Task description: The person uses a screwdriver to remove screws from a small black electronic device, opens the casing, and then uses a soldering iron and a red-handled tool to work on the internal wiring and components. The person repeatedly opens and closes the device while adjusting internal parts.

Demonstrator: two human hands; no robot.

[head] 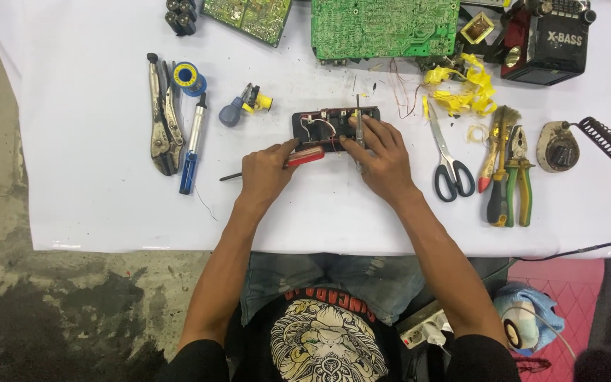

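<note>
Left hand [266, 172] grips red screwdriver [298, 158]; right hand [380, 154] pinches probe [358, 120] on open device [334, 126]. Slip risk: loose wires [319, 126] at 12 o'clock snagged.

White table [93, 205] with scissors [449, 159], pliers [518, 177]

Smooth white paper sheet [93, 205], shiny metal scissors [441, 145], green circuit board [383, 28], rough concrete floor [8, 304]

Both hands [266, 170] [383, 159] on a small black open device [334, 124], red-handled screwdriver [304, 157] in the left.
</note>
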